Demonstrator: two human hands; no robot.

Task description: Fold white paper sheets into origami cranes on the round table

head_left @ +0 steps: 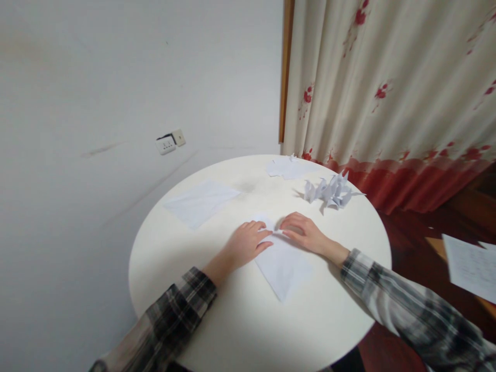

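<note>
Paper (284, 266) points toward the near edge of the table (232, 320); your left hand (244, 245) and right hand (304, 232) press flat, fingers stretched out, on its far end.

1. The left hand (248, 243) and right hand (302, 232) press flat, fingertips nearly meeting, on a white paper sheet (282, 263) near the middle of the round white table (240, 320).
2. Folded paper figures (329, 191) cluster near the far right edge.
3. Another flat sheet (199, 202) lies toward the far left edge.

Home: floral curtain (387, 82), round table (232, 320).
</note>
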